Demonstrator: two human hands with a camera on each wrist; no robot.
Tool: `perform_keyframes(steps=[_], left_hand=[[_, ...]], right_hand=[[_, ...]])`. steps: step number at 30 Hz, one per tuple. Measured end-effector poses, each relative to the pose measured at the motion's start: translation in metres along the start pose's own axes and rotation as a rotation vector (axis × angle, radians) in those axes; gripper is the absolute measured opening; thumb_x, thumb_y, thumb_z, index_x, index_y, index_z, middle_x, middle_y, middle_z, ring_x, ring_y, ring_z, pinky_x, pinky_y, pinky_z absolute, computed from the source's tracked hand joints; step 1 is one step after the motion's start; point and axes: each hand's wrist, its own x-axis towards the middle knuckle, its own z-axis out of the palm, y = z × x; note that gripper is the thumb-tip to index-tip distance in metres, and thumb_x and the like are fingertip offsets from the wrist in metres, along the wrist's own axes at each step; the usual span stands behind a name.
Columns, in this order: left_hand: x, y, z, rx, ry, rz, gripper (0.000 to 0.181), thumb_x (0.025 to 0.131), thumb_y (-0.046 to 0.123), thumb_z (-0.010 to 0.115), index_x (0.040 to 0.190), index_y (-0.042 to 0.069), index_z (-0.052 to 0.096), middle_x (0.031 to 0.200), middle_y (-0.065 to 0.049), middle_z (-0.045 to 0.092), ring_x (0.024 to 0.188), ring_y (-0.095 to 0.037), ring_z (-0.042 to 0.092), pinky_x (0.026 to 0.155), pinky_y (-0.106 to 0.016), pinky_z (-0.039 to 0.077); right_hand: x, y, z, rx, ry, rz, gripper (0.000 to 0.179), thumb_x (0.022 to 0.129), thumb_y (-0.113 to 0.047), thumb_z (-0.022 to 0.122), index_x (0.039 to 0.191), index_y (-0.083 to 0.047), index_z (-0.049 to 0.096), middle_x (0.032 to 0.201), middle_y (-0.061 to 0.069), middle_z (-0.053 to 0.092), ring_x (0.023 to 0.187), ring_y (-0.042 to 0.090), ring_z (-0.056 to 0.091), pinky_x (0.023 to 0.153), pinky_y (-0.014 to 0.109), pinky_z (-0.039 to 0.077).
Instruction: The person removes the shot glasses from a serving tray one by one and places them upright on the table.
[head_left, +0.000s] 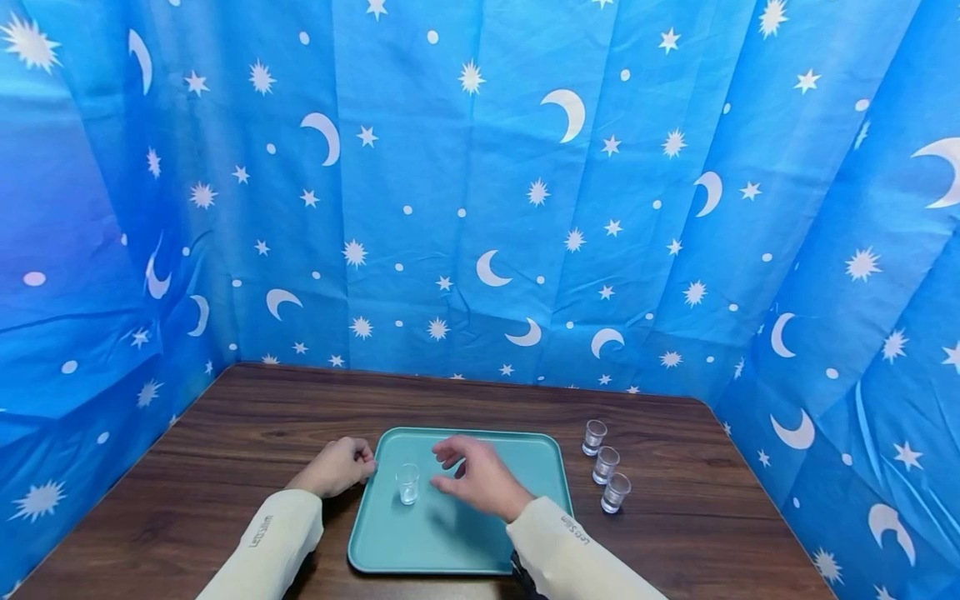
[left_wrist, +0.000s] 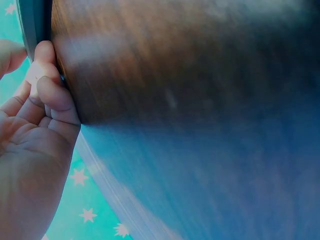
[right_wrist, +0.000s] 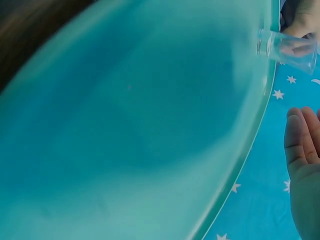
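Observation:
A teal tray [head_left: 405, 546] lies on the dark wooden table, with one clear shot glass [head_left: 408, 483] standing upright on its left half. At the tray's left rim, my left hand [head_left: 335, 468] pinches the edge between thumb and fingers; the left wrist view shows the tray rim [left_wrist: 35, 22] running down to the fingertips. My right hand [head_left: 483, 479] hovers over the tray just right of the glass, fingers bent loosely and thumb apart, holding nothing. In the right wrist view, the glass [right_wrist: 287, 51] appears beyond the fingers of that hand [right_wrist: 306, 165].
Right of the tray, three more clear shot glasses stand in a slanting row: a back one [head_left: 594, 437], a middle one [head_left: 606, 465] and a front one [head_left: 615, 492]. A blue curtain [head_left: 450, 208] with moons and stars hangs behind and beside the table [head_left: 697, 517].

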Motion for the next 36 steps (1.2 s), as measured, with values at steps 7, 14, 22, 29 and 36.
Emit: perform_keyframes(steps=[7, 14, 22, 29, 36], left_hand=[[0.001, -0.002, 0.0, -0.002, -0.001, 0.023, 0.011, 0.089, 0.01, 0.059, 0.078, 0.008, 0.057, 0.065, -0.003, 0.055, 0.055, -0.017, 0.048, 0.053, -0.031, 0.039], [0.0, -0.001, -0.001, -0.01, 0.001, 0.025, 0.012, 0.089, 0.01, 0.06, 0.077, 0.009, 0.056, 0.064, -0.003, 0.055, 0.053, -0.017, 0.048, 0.052, -0.031, 0.039], [0.001, -0.002, 0.0, -0.013, 0.012, 0.032, 0.012, 0.088, 0.01, 0.06, 0.077, 0.009, 0.057, 0.063, -0.003, 0.054, 0.053, -0.017, 0.048, 0.052, -0.031, 0.039], [0.001, -0.001, 0.0, -0.008, 0.01, 0.032, 0.012, 0.088, 0.01, 0.06, 0.077, 0.009, 0.057, 0.063, -0.003, 0.054, 0.054, -0.017, 0.048, 0.053, -0.031, 0.039], [0.001, -0.003, 0.0, -0.011, 0.004, 0.029, 0.011, 0.089, 0.01, 0.06, 0.078, 0.009, 0.057, 0.064, -0.003, 0.054, 0.054, -0.017, 0.048, 0.052, -0.031, 0.039]], right_hand=[[0.007, -0.004, 0.013, 0.024, -0.038, -0.018, 0.039, 0.083, -0.021, 0.073, 0.119, -0.013, 0.061, 0.108, 0.002, 0.063, 0.091, 0.01, 0.06, 0.072, 0.022, 0.048], [0.014, -0.007, 0.024, 0.037, -0.067, -0.02, 0.042, 0.083, -0.023, 0.074, 0.12, -0.01, 0.061, 0.108, -0.001, 0.062, 0.089, 0.007, 0.059, 0.071, 0.022, 0.048], [0.016, -0.008, 0.03, 0.023, -0.075, -0.016, 0.039, 0.084, -0.021, 0.072, 0.119, -0.009, 0.062, 0.103, -0.003, 0.061, 0.088, 0.007, 0.058, 0.068, 0.021, 0.048], [0.018, -0.01, 0.032, 0.009, -0.075, -0.014, 0.035, 0.084, -0.019, 0.072, 0.117, -0.009, 0.063, 0.095, -0.007, 0.06, 0.083, 0.005, 0.058, 0.067, 0.02, 0.048], [0.02, -0.015, 0.028, 0.001, -0.063, -0.021, 0.032, 0.084, -0.019, 0.072, 0.113, -0.009, 0.065, 0.09, -0.008, 0.06, 0.081, 0.004, 0.058, 0.067, 0.021, 0.047]])
